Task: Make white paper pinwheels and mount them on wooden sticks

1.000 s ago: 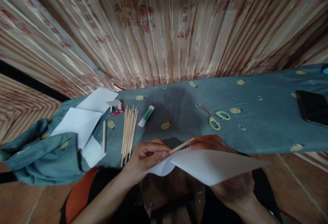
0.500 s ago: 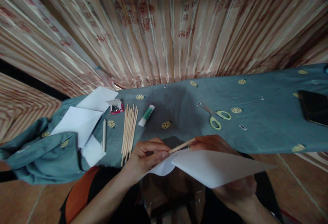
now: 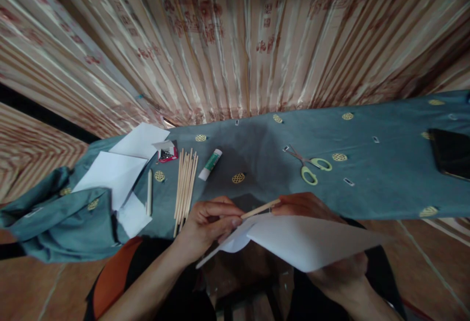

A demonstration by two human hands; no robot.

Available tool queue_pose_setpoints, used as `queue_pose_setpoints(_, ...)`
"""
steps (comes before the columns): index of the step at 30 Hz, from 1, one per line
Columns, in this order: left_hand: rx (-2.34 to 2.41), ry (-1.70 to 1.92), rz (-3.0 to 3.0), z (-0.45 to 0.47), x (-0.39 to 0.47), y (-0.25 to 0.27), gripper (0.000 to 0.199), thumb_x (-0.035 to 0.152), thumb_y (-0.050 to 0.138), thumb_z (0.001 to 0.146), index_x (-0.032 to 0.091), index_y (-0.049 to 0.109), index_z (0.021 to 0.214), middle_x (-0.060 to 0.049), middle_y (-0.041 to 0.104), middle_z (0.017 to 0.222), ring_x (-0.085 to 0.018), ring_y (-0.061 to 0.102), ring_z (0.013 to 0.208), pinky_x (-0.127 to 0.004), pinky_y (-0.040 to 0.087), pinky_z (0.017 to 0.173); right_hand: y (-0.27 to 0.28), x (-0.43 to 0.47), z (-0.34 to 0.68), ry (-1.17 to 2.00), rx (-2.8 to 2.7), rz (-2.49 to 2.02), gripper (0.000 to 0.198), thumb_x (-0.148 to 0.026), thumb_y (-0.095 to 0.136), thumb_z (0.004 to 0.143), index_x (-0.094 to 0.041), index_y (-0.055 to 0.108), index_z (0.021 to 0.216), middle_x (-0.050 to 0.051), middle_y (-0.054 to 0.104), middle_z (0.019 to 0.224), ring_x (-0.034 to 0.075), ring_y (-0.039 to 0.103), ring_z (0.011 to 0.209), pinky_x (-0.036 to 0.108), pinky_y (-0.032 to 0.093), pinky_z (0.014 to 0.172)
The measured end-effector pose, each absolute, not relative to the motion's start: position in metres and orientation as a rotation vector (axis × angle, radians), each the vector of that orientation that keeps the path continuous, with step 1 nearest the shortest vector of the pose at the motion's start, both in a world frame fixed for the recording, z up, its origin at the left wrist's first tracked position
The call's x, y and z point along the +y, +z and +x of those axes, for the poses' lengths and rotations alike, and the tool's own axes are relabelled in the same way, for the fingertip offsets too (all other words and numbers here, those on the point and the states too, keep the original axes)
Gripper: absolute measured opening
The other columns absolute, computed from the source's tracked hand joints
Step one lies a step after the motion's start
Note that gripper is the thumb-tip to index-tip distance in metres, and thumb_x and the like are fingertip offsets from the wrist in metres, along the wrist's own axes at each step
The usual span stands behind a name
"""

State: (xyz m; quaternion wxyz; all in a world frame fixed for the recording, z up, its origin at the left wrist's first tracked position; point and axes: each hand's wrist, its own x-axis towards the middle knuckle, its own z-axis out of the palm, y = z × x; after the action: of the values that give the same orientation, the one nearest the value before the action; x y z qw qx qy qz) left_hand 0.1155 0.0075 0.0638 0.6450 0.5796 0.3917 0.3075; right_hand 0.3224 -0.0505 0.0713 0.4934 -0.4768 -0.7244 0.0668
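Note:
My left hand (image 3: 212,224) pinches one end of a thin wooden stick (image 3: 260,209) between thumb and fingers, close against the white paper. The folded, curved sheet of white paper (image 3: 304,242) hangs in front of my lap, its wide flap pointing right. My right hand (image 3: 306,204) is closed around the far end of the stick and the back of the paper. Most of its fingers are hidden behind the sheet. A small thin pin-like piece shows on the stick by the right fingers, too small to make out surely.
On the teal cloth (image 3: 396,174) lie several wooden sticks (image 3: 186,184), a glue stick (image 3: 210,164), green-handled scissors (image 3: 309,175), a small red box (image 3: 168,153) with metal bits, a pale pencil-like stick (image 3: 149,192), white paper sheets (image 3: 113,174) and a black phone (image 3: 451,153).
The paper beneath my left hand has shifted, and a narrow edge now sticks out to the lower left. Both hands stay almost where they were.

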Motion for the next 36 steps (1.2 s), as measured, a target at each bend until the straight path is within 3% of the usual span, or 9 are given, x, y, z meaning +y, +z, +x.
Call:
queue_pose_setpoints(7,0.928,0.694,1.28,0.112,0.006,0.064,0.014,0.032,0.073,0.076,0.02,0.079,0.079,-0.001,0.056,0.069,-0.002,0.04,0.042,-0.017,0.028,0.038,0.063,-0.046,0.321,0.422,-1.603,-1.22,0.02,-0.01,0.053,0.08,-0.024,0.064,0.088,0.0,0.071,0.086,0.017,0.07,0.082,0.027,0.057,0.072)
queue_pose_setpoints(13,0.964,0.716,1.267,0.112,0.008,0.053,0.021,0.036,0.074,0.072,0.016,0.078,0.076,-0.002,0.058,0.069,-0.006,0.044,0.045,-0.02,0.032,0.041,0.05,-0.04,0.317,0.728,-1.361,-1.286,0.014,-0.017,0.065,0.076,-0.023,0.072,0.086,0.001,0.075,0.088,0.019,0.07,0.085,0.028,0.056,0.076)
queue_pose_setpoints(16,0.95,0.756,1.246,0.113,0.008,0.045,0.025,0.039,0.072,0.073,0.015,0.073,0.065,0.001,0.052,0.061,-0.005,0.038,0.043,-0.02,0.027,0.04,0.049,-0.035,0.314,0.888,-1.282,-1.36,0.012,-0.027,0.065,0.077,-0.02,0.073,0.085,0.003,0.075,0.082,0.018,0.069,0.074,0.025,0.054,0.065)
queue_pose_setpoints(20,0.983,0.748,1.263,0.116,0.006,0.035,0.041,0.04,0.068,0.073,0.015,0.055,0.044,0.005,0.039,0.043,-0.004,0.03,0.04,-0.021,0.018,0.04,0.048,-0.027,0.311,0.999,-1.193,-1.439,0.025,-0.04,0.068,0.074,-0.016,0.071,0.082,0.003,0.072,0.07,0.016,0.062,0.059,0.024,0.047,0.054)
queue_pose_setpoints(26,1.055,0.743,1.143,0.119,-0.002,0.034,0.035,0.048,0.071,0.065,0.015,0.062,0.055,0.007,0.038,0.037,-0.005,0.026,0.037,-0.022,0.014,0.042,0.041,-0.017,0.31,1.059,-1.181,-1.37,0.032,-0.045,0.069,0.07,-0.016,0.069,0.083,0.002,0.069,0.068,0.015,0.058,0.058,0.024,0.044,0.054)
queue_pose_setpoints(36,1.075,0.743,1.047,0.106,-0.028,0.056,0.048,0.059,0.078,0.057,0.012,0.066,0.06,0.006,0.04,0.038,-0.004,0.026,0.038,-0.022,0.012,0.042,0.054,-0.026,0.302,1.35,-1.04,-1.254,0.04,-0.046,0.082,0.054,-0.016,0.067,0.075,0.0,0.067,0.062,0.012,0.056,0.053,0.024,0.043,0.052)
